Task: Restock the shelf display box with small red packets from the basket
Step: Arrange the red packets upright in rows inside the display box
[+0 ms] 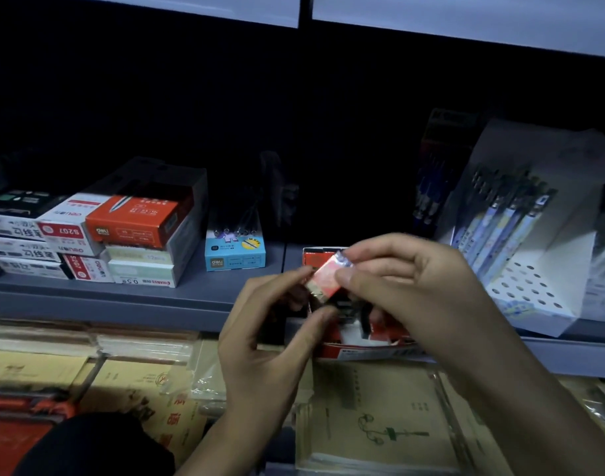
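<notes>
Both hands pinch one small red packet (323,277) just above the red display box (362,345) on the grey shelf (191,293). The left hand (270,338) grips its lower end between thumb and forefinger, while the right hand (407,286) closes thumb and fingertips on its upper end. Just behind the right fingers stands a white pen display (541,269); well beyond the left fingers sits a blue box (235,256).

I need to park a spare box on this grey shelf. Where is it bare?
Bare shelf lies between the blue Deli box and the red display box. It is crowded left with stacked pen boxes, right with the white pen display.
</notes>
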Available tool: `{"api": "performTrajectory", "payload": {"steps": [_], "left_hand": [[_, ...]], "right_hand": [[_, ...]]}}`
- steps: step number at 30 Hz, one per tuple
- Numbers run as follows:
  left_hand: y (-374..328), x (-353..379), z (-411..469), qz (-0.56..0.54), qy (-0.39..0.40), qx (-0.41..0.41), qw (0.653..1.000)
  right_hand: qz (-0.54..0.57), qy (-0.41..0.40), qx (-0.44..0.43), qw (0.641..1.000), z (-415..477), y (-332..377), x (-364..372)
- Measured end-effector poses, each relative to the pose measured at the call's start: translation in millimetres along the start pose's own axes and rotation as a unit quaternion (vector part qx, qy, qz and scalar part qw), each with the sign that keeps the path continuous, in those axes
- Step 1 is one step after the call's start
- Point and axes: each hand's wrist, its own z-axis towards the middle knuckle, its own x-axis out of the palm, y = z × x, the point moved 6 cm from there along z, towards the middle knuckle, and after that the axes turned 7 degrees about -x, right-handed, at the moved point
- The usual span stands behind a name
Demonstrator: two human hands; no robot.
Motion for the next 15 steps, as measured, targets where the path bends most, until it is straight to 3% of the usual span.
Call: {"api": "performTrajectory", "payload": {"steps": [3, 7, 10, 15], "left_hand": [[11.3, -5.6, 1.8, -0.045, -0.034, -0.047, 0.997], [15.7, -6.7, 0.6, -0.018, -0.035, -0.04, 0.998], [16.8, -1.5, -4.4, 0.027, -0.005, -0.016, 1.0], [14.2, 11.3, -12.4, 0.082, 0.053, 0.068, 0.993]], "right_hand": [[-0.006, -0.019, 0.003, 1.0, 2.9, 2.8, -15.9], [-0.081, 0.058, 0.018, 0.995, 1.7, -5.3, -9.0], [-0.126, 0.088, -0.001, 0.988, 0.4, -14.7, 5.6], [-0.147, 0.047, -0.024, 0.988, -2.4, -16.0, 11.7]]}}
